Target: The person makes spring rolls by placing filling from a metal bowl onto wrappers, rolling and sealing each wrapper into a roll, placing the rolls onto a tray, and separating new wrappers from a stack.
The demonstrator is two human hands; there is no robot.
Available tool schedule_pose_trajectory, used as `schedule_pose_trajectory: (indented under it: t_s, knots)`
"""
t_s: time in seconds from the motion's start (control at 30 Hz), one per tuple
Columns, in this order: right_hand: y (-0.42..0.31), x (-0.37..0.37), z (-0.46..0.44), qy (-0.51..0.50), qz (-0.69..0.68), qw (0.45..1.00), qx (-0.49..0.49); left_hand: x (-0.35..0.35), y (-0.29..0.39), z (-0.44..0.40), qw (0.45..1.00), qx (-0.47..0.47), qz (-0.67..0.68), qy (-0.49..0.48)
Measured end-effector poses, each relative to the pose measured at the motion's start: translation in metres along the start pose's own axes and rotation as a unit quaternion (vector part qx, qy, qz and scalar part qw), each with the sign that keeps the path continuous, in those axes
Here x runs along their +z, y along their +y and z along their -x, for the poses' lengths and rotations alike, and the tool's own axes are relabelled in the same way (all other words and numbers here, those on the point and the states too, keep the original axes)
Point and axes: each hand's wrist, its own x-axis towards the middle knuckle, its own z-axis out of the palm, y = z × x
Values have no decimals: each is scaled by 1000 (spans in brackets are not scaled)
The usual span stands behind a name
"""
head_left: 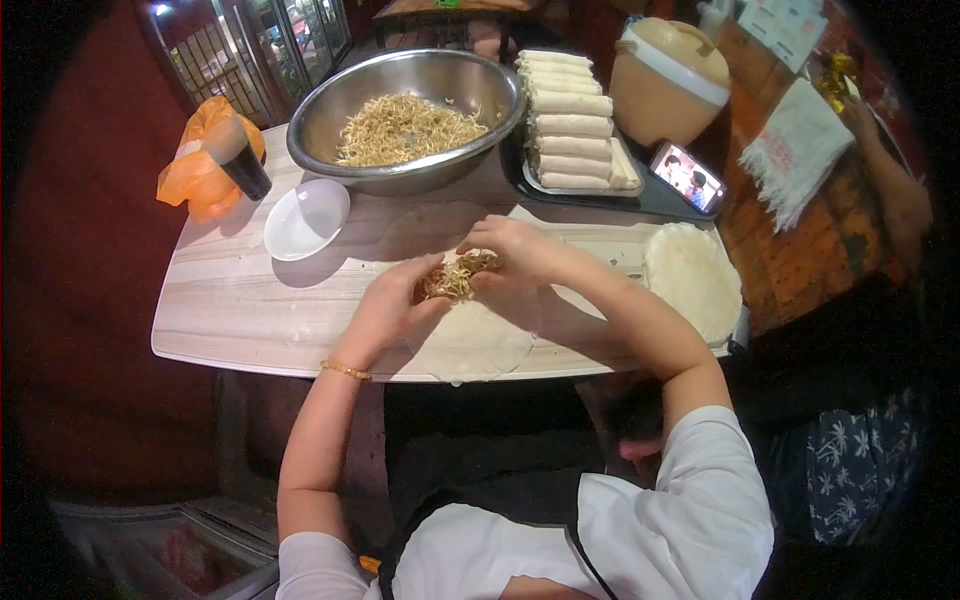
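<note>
Nice pile of rolls (572, 148) upper right; left hand (388, 300) and right hand (515, 250) gripping filling (453, 282) mid-frame, wrapper (465, 345) unrolled, spare wrappers (693, 285) right.

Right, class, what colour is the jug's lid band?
The band is white; the head view shows it.

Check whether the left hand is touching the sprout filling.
Touching. The head view shows the left hand with fingers and thumb cupped against the sprout filling.

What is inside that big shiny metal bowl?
The wide silver metal bowl holds a loose heap of thin, pale yellow-brown sprouts. The heap covers much of the bottom, so whatever lies beneath cannot be seen.
</note>
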Motion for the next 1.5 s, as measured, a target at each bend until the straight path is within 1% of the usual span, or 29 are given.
schedule_pose_trajectory:
  t_s: [0.13,0.2,0.23,0.3,0.33,0.37,0.43,0.47,0.5,0.53,0.6,0.63,0.67,0.7,0.73,0.77,0.8,0.87,0.9,0.97,1.1,1.17,1.2,1.23,1.3,1.33,1.4,1.47,1.5]
  knots:
    - [0,-4,-10,26,-13,1000,-5,-15,7,-1,998,37,-43,-9]
    - [3,5,-12,-45,43,996,-58,-18,1,-8,998,34,49,-3]
    - [-4,0,-14,-40,69,995,-61,-20,-4,-13,997,45,53,-12]
    - [-8,-11,-30,32,80,995,-59,-24,-17,-24,994,53,67,75]
    - [-9,-23,-44,77,67,991,-86,-22,-22,-28,989,53,74,119]
    - [-9,-37,-62,76,23,994,-71,-18,-27,-30,989,59,77,110]
    - [-18,-53,-95,166,2,986,-33,-12,-37,-33,967,27,106,229]
    - [-15,-57,-114,166,-11,986,-7,-14,-34,-32,968,32,108,226]
    - [-9,-61,-134,164,-25,986,16,-17,-27,-28,972,37,44,226]
    - [3,-55,-153,163,-22,986,14,-20,-24,-25,972,42,-20,229]
    - [43,-29,-190,152,78,980,102,-21,-28,-21,973,58,-23,221]
    - [63,-17,-208,40,123,979,157,-20,-28,-19,974,49,-19,218]
    - [84,-6,-222,-73,164,961,211,-19,-28,-18,976,39,-15,215]
    - [114,7,-228,-72,164,961,212,-18,-27,-18,974,37,-2,223]
    - [146,21,-233,-158,140,953,217,-19,-27,-18,975,38,-2,221]
    - [161,30,-235,-243,114,938,220,-20,-27,-18,975,35,-11,220]
    - [150,28,-236,-245,113,937,221,-20,-27,-18,975,31,-19,218]
    - [118,18,-235,-280,164,909,260,-20,-28,-18,977,34,-11,211]
    - [120,18,-235,-282,165,909,261,-21,-28,-19,978,41,-7,204]
    - [123,18,-235,-258,200,921,214,-20,-28,-19,978,48,-13,203]
    - [111,3,-234,-296,198,906,231,-22,-27,-18,976,40,-2,215]
    - [103,-8,-224,-235,155,938,203,-22,-30,-18,974,35,-8,223]
    - [102,-13,-225,-234,156,939,200,-21,-32,-18,974,29,-12,226]
    - [102,-19,-227,-237,191,939,160,-20,-35,-18,974,28,-14,226]
    - [97,-23,-224,-173,245,948,104,-18,-40,-19,974,20,-14,224]
    - [92,-28,-221,-172,242,949,100,-18,-40,-19,974,17,-18,225]
    - [79,-37,-216,-12,182,976,120,-19,-40,-19,976,1,11,218]
    - [62,-54,-205,67,95,990,73,-19,-40,-18,973,1,-5,231]
    - [51,-64,-202,71,79,992,73,-20,-40,-17,972,8,-15,235]
